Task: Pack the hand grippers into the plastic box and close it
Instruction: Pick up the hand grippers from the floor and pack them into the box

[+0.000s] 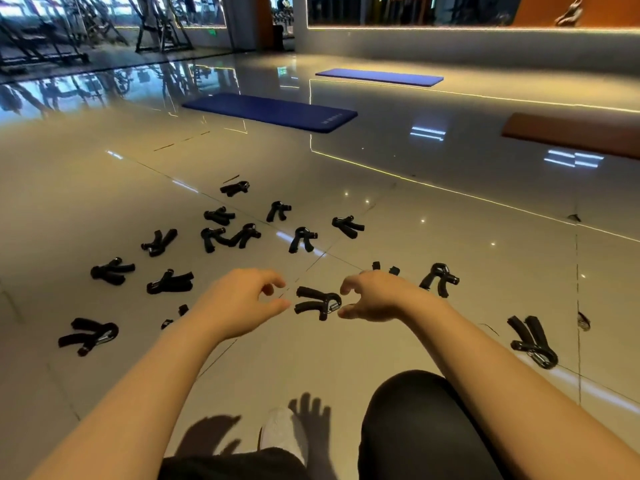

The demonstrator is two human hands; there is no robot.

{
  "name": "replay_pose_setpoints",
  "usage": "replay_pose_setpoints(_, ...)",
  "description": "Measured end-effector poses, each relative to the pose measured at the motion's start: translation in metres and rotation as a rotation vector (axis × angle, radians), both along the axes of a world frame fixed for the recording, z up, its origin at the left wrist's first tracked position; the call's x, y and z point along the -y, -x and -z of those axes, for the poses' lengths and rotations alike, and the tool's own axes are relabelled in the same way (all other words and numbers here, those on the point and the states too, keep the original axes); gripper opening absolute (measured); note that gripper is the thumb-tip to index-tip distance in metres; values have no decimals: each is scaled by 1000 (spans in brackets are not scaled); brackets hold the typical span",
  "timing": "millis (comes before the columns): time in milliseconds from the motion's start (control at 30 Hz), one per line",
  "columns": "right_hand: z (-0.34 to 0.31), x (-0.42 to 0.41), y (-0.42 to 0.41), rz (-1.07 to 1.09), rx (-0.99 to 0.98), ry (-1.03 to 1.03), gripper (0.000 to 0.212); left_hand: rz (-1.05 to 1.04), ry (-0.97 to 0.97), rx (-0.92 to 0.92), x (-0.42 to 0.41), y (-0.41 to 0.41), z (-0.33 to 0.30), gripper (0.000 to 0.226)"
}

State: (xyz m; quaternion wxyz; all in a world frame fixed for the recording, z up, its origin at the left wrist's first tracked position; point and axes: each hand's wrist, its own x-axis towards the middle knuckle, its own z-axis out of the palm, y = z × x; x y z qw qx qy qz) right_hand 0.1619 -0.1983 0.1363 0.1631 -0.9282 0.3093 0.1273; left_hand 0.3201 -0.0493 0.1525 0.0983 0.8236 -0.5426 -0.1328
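Note:
Several black hand grippers lie scattered on the glossy tiled floor. One black hand gripper [317, 302] lies between my two hands, handles pointing left. My left hand [242, 299] hovers just left of it with loosely curled fingers and holds nothing. Just right of that gripper, my right hand [374, 296] hangs over the floor, fingers loosely curled and empty, partly covering another gripper [384, 270] behind it. More grippers lie at the right [440, 278], far right [533, 341] and left [88, 336]. No plastic box is in view.
Two blue exercise mats [270, 111] [379, 77] and an orange mat [571, 135] lie farther off on the floor. Gym machines [45, 36] stand at the far left. My knee [415, 420] and a white shoe [284, 434] are at the bottom.

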Motion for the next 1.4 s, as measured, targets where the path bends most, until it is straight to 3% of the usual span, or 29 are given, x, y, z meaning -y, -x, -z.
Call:
replay_pose_setpoints(200,-28,23,-25,-66,110,72,50,-27,85,-159,30,-43,5,41)
replay_pose_setpoints(533,12,156,18,206,-7,51,48,51,-229,-83,130,-86,39,42)
replay_pose_setpoints(667,29,190,50,302,-76,-26,54,137,-260,-61,177,-58,42,42)
replay_pose_setpoints(867,36,202,88,359,-64,-113,58,313,-43,-155,252,32,22,41)
replay_pose_setpoints(1000,44,205,115,416,-48,-93,56,496,-143,22,274,82,18,43)
replay_pose_setpoints(1100,53,204,124,434,-68,-92,55,566,-110,165,285,91,8,44)
replay_pose_setpoints(1267,33,219,121,427,-35,134,46,511,-111,-243,312,69,1,44)
replay_pose_setpoints(1400,10,221,140,512,12,193,47,463,-128,-227,356,58,7,45)
